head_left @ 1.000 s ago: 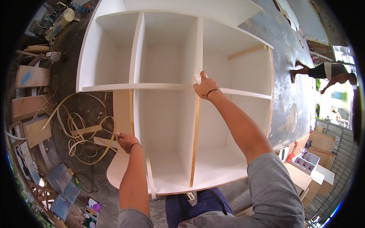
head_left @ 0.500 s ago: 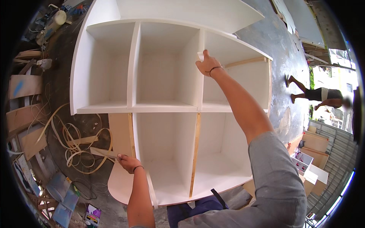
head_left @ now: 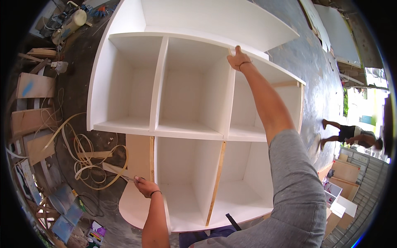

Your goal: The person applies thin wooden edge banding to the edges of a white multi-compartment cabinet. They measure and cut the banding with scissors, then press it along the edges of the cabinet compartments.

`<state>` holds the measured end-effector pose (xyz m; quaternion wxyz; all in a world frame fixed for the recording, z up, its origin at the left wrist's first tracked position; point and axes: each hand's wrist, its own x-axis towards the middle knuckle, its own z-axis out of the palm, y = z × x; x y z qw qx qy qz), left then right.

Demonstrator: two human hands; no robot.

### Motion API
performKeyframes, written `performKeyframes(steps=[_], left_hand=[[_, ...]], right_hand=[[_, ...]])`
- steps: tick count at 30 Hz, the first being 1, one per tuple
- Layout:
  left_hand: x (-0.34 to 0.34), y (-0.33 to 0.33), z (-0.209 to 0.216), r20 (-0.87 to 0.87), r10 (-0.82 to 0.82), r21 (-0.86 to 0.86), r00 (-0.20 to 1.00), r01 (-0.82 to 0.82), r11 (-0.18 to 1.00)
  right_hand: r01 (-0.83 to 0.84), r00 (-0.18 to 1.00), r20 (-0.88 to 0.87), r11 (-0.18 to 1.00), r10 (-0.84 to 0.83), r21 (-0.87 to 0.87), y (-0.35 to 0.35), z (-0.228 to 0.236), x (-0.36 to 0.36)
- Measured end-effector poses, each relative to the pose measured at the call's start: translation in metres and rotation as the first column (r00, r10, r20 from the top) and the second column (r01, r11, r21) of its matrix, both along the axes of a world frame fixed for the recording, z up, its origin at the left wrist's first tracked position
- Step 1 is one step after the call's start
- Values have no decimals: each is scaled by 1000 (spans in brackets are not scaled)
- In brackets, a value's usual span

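Note:
A white wooden cabinet (head_left: pixel 194 133) with open compartments lies in front of me. My right hand (head_left: pixel 240 60) is closed on a small whitish piece (head_left: pixel 230 52), at the far end of the upright divider (head_left: pixel 230 97) between the middle and right compartments. What the piece is, I cannot make out. Low on the left, my left hand (head_left: pixel 145 188) is closed around a thin, flat tool (head_left: pixel 127 178) that points left; its kind is unclear. Beside my left forearm, a pale strip (head_left: pixel 167 211) runs along the cabinet's near part. Bare wood edges (head_left: pixel 216 182) show on the lower dividers.
Loose coils of pale edging strip (head_left: pixel 89 155) lie on the floor at left, by stacked board offcuts (head_left: pixel 35 87). A tank (head_left: pixel 76 20) stands far left. Another person (head_left: pixel 351 134) is at far right. Boxes and boards (head_left: pixel 343 171) are stacked at lower right.
My right hand has slid away from me along the divider's edge to its far end. My left hand keeps the thin tool, nearly in place. The whole view has shifted slightly.

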<state>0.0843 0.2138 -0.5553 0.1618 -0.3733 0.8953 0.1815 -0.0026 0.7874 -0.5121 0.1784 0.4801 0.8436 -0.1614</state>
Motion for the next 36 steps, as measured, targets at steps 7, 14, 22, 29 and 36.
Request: performKeyframes(steps=[7, 14, 22, 29, 36], left_hand=[[8, -19, -21, -36, -12, -5, 999, 11, 1000], [6, -2, -4, 51, -35, -10, 998, 35, 999], [6, -18, -14, 39, -57, 5, 998, 57, 998], [3, -16, -4, 8, -49, 48, 999, 49, 998], [1, -17, 4, 55, -64, 141, 996, 56, 988]], right_hand=[[-57, 996, 60, 993, 63, -100, -55, 0, 51], [-9, 994, 109, 983, 29, -185, -134, 9, 125], [61, 982, 187, 947, -1, -315, -223, 31, 177], [-112, 984, -169, 939, 59, -326, -330, 33, 81], [-81, 995, 28, 949, 94, -304, -403, 25, -19]])
